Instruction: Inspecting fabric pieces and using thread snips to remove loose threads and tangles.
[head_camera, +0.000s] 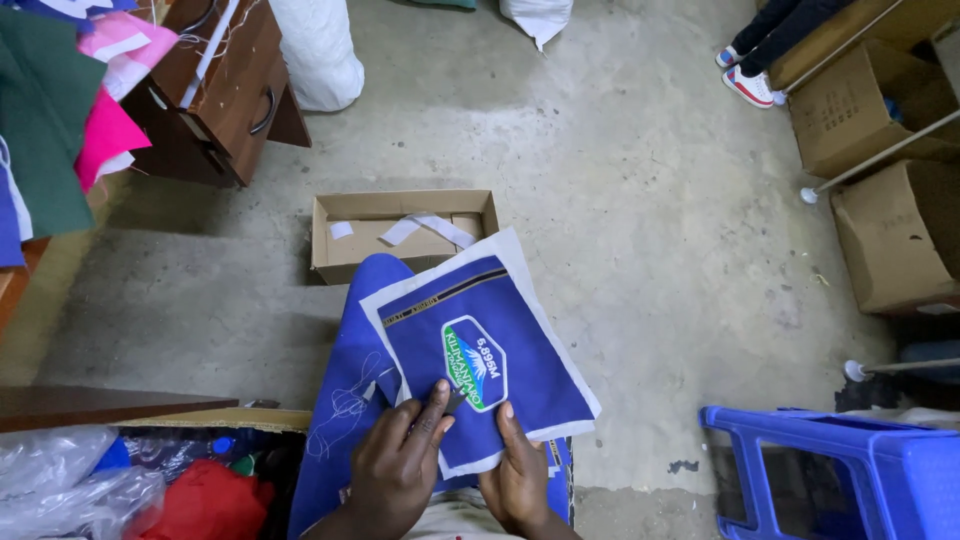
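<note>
Both hands sit at the near edge of view, over the lap. Left hand (398, 462) pinches a small dark tool (455, 399), likely snips or a thread cutter, tip pointing far-right onto the blue fabric panel (500, 365); fingers closed around it. Right hand (518, 470) grips the panel's near white-bordered edge, thumb on top, fingers under, clamped on the cloth.

Panel: blue, white backing showing round the border, oval printed badge (474, 362) near its middle. It lies just beyond both hands, long axis running from near-right to far-left, tilted. Tool tip touches or nearly touches the badge's near edge; cannot tell which. Left hand is the closer one to the badge.

Under the panel, more blue fabric (350, 400) draped over the knees, loose white threads on it.

Near left: clear plastic bags (70, 480), red cloth (205, 500). Near right: blue plastic stool (850, 470).

Farther, on concrete floor (650, 200): open shallow cardboard box (400, 230) holding white scraps. Far left: wooden drawer unit (225, 90), pink and green cloth. Far right: cardboard cartons (890, 150), another person's shoes (748, 85).
</note>
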